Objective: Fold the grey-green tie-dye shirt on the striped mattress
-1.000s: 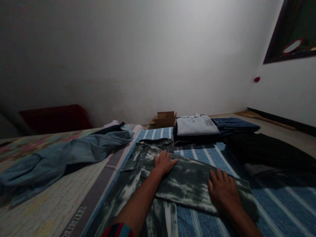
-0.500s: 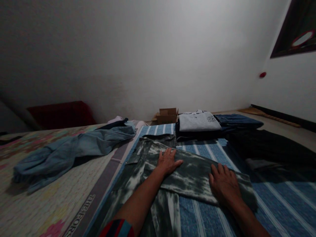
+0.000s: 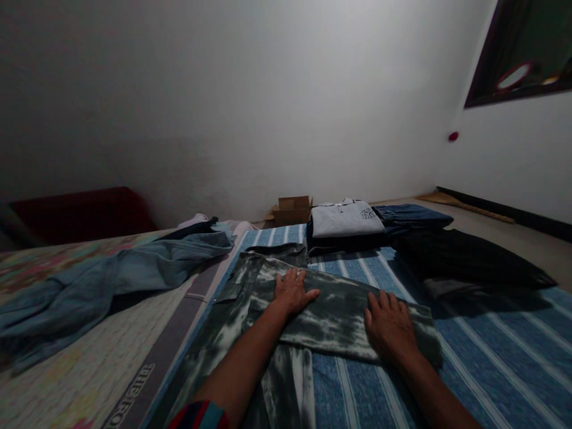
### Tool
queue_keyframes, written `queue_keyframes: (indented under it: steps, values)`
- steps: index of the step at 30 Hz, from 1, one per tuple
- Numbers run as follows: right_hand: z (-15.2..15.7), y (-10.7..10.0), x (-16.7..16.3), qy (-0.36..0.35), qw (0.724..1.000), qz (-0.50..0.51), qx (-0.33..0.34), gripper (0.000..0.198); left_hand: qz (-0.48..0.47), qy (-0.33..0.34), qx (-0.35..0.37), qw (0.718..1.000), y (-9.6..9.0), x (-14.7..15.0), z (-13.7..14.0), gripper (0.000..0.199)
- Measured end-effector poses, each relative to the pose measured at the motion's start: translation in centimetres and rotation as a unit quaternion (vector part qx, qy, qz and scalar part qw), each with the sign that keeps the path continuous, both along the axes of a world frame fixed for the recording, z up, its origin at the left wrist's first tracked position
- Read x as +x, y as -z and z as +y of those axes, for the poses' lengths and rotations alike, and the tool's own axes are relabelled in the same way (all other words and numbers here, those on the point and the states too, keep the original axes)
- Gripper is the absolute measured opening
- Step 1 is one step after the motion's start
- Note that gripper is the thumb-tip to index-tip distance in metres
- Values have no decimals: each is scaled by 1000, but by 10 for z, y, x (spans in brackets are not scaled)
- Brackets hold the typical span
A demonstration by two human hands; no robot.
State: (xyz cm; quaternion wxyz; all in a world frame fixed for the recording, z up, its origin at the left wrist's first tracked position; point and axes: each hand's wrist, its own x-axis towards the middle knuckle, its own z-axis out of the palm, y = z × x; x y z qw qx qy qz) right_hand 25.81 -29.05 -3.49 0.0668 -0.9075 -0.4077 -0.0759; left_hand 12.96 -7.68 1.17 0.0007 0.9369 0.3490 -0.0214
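Dark green and white tie-dye trousers [image 3: 335,316] lie on a blue striped sheet [image 3: 344,381], waistband at the far end. One leg is turned across to the right. My left hand [image 3: 292,292] rests flat on the upper part of that leg, fingers spread. Farther along it, close to its right end, my right hand [image 3: 389,322] also presses flat with the fingers extended. Neither hand grips the cloth. The other leg runs toward me, partly hidden under my left forearm.
Light blue jeans [image 3: 147,265] lie loosely on a patterned mat [image 3: 147,345] at left. Beyond the trousers are a folded grey shirt [image 3: 346,219], folded blue jeans [image 3: 413,215] and black folded clothes [image 3: 473,259]. A cardboard box [image 3: 292,210] stands by the wall.
The view has turned slightly right, so everything appears shifted to the left. Both hands stay flat on the turned trouser leg, with little movement against the cloth.
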Motion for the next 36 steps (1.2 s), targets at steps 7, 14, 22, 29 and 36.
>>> queue_keyframes:
  steps: [7, 14, 22, 29, 36]
  values:
    - [1, -1, -1, 8, 1000, 1, 3, 47, -18, 95, 13, 995, 7, 4, -30, 65]
    - [3, -3, 0, 15, 1000, 10, 0, 47, -10, 127, -3, 992, 15, 5, -34, 72]
    - [4, -4, 0, 17, 1000, 14, 1, 48, -19, 122, -1, 992, 16, 5, -34, 71]
    - [3, -6, 0, 18, 1000, 12, 3, 48, -28, 113, 1, 993, 14, 6, -37, 68]
    - [4, -5, 0, 17, 1000, 12, 2, 48, -27, 109, -2, 994, 12, 5, -37, 68]
